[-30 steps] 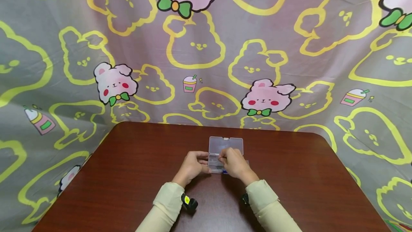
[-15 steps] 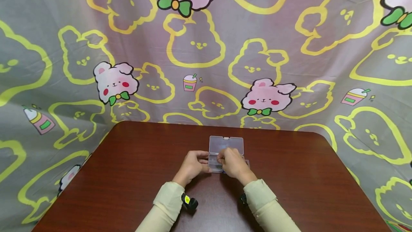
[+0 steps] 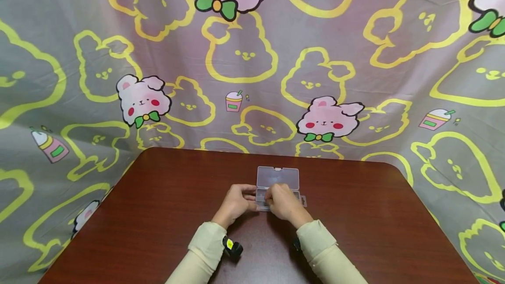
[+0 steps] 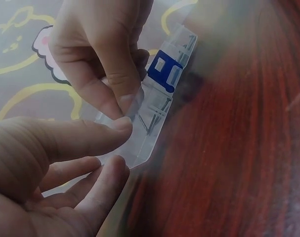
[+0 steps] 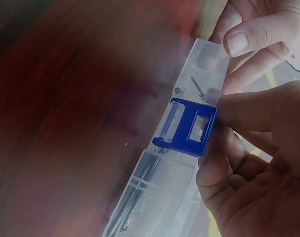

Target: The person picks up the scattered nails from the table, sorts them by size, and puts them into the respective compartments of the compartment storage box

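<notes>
A clear plastic compartment box (image 3: 260,208) lies on the table with its see-through lid (image 3: 278,177) raised at the back. Several thin metal nails (image 4: 150,123) lie along its front compartments, some longer ones (image 5: 135,195) toward the right end. My left hand (image 3: 236,203) holds the left end between thumb and fingers. Over the front wall, my right hand (image 3: 285,203) dips its thumb and forefinger together into a left compartment; I cannot tell whether they pinch a nail. A blue latch (image 5: 189,127) on the front is hidden by this hand in the head view.
The brown wooden table (image 3: 165,231) spreads around the box. Behind it hangs a grey cloth (image 3: 252,91) printed with cartoon animals. A small black camera (image 3: 232,249) is strapped at the left wrist.
My right hand has shifted slightly left and toward me over the box, uncovering more of its right end. My left hand keeps its hold.
</notes>
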{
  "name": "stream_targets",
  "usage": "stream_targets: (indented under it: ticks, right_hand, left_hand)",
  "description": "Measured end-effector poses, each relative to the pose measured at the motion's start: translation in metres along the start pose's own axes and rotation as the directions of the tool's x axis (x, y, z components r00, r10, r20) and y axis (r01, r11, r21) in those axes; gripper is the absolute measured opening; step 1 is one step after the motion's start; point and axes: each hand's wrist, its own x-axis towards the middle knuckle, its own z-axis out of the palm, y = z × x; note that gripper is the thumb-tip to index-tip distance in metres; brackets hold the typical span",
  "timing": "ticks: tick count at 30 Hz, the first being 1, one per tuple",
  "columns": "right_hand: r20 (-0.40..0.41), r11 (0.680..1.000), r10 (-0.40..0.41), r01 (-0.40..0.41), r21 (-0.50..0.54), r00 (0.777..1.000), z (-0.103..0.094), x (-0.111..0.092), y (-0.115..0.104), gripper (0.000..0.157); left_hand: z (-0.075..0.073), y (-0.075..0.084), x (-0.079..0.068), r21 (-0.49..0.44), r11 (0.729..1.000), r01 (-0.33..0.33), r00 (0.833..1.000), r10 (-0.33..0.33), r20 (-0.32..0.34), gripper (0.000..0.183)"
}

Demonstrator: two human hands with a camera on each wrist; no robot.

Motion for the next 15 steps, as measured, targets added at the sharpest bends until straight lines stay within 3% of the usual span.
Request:
stream_targets:
  ticks: [15]
  right_hand:
    - [0.018,0.999,-0.044,0.044,0.016,0.999,-0.002,0.0026,0.0013,0.016]
  left_hand:
    - [-0.0008,0.0002,0.0,0.02,1.0,-0.019,1.0,0.019,0.008,0.06]
